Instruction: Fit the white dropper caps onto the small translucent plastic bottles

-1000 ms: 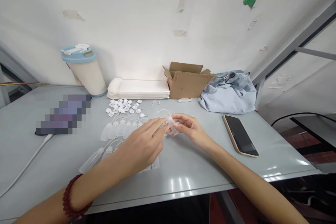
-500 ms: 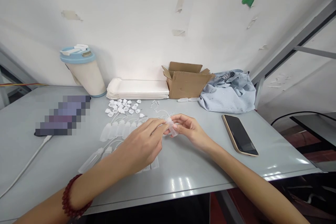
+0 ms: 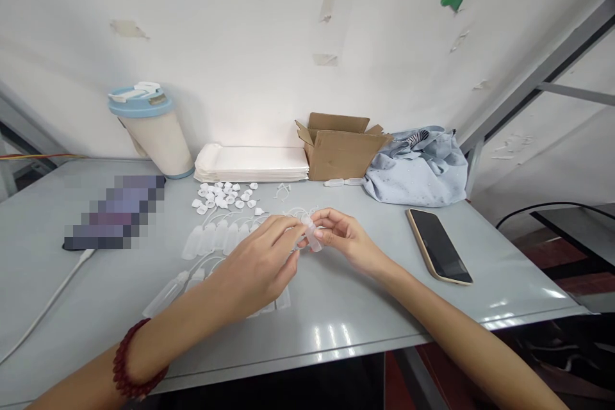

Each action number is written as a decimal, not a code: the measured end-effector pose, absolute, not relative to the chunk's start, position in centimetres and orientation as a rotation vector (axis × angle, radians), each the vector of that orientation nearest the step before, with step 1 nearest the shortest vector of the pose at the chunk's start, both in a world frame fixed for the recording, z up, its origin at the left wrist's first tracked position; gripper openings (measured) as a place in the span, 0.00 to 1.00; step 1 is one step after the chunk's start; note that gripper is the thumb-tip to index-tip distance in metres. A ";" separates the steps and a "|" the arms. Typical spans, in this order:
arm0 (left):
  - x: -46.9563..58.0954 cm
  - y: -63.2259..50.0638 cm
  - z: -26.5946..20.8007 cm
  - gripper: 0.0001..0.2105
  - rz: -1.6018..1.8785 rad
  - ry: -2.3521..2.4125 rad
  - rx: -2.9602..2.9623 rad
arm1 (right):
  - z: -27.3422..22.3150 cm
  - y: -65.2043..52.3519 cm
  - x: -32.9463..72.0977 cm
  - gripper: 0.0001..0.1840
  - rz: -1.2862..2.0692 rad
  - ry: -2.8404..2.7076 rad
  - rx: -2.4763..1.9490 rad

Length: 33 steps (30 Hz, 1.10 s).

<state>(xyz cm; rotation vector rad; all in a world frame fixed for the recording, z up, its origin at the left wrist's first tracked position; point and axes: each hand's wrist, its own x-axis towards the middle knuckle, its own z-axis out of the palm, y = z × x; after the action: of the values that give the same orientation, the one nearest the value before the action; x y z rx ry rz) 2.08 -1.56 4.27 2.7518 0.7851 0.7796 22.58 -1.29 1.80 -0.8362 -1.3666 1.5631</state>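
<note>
While the little clear bottle (image 3: 314,243) is up over the bench (image 3: 365,298), the right hand (image 3: 350,238) has it pinched in its fingers; the left hand (image 3: 266,253) is up by its neck, can't tell if it's gripping. Squeeze too hard and that slick-looking plastic could probably pop loose; a low left wrist might also sweep the row of bottles (image 3: 221,237) toward the white caps (image 3: 221,193).

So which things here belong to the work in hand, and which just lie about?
Likely part of the work:
- held bottle
- row of bottles
- white caps

Apparently just lying about:
- blue-lidded tumbler
- beige-edged phone
- blue cloth
</note>
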 end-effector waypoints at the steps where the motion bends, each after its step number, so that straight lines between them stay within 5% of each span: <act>1: 2.1 -1.6 4.2 0.13 0.794 0.782 2.758 | 1.8 -1.3 22.6 0.12 1.569 -1.363 -0.835; 20: 2.2 -1.5 4.1 0.19 0.837 0.745 2.865 | 2.1 -1.7 22.2 0.15 1.983 -1.095 -0.666; 33: 2.2 -1.5 3.9 0.19 0.736 0.729 3.131 | 1.9 -2.0 21.8 0.17 1.911 -1.109 -0.737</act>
<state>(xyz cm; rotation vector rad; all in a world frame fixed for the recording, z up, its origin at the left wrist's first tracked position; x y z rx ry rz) 2.19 -1.45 3.89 3.1306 0.7287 0.7359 21.79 -2.03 1.91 -0.7367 -1.1092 1.9112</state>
